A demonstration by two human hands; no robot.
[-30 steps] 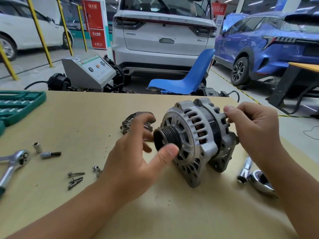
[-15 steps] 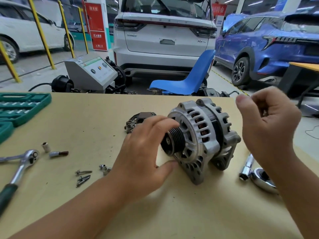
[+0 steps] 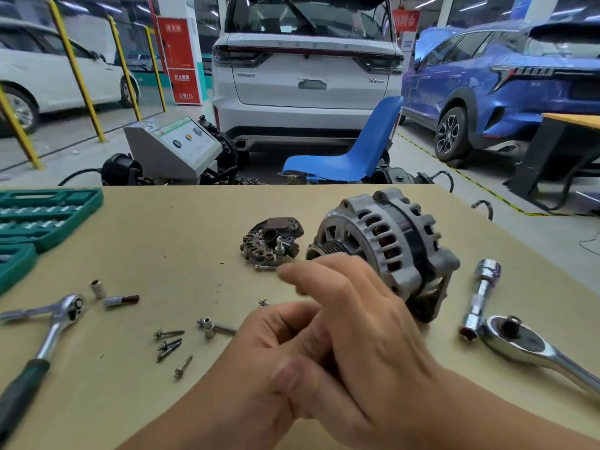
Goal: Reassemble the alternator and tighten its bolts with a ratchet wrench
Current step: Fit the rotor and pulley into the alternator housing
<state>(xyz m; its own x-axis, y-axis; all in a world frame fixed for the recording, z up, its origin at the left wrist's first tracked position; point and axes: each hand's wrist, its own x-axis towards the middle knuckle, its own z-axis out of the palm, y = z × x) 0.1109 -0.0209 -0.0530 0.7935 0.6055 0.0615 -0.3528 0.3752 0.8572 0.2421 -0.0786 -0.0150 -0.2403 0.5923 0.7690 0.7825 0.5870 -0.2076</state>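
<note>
The grey alternator (image 3: 389,248) stands on the tan table (image 3: 162,248), pulley toward me, with neither hand touching it. Its dark rectifier plate (image 3: 272,241) lies just left of it. Several loose bolts (image 3: 168,342) lie at front left. My left hand (image 3: 259,349) has curled fingers, and my right hand (image 3: 373,319) lies over it, blurred fingers stretched to the left. Whatever sits inside the left hand is hidden. A ratchet wrench (image 3: 65,310) lies at the far left, and a second ratchet (image 3: 519,342) lies to the right.
An extension bar with socket (image 3: 480,297) rests by the right ratchet. A small socket (image 3: 96,287), a bit (image 3: 120,300) and a socket adapter (image 3: 211,326) lie at left. A green socket case (image 3: 42,216) occupies the far left. Beyond the table are a blue chair (image 3: 357,157) and parked cars.
My left hand let go of the pulley and drew back toward me. My right hand came down from beside the alternator and now lies over the left hand.
</note>
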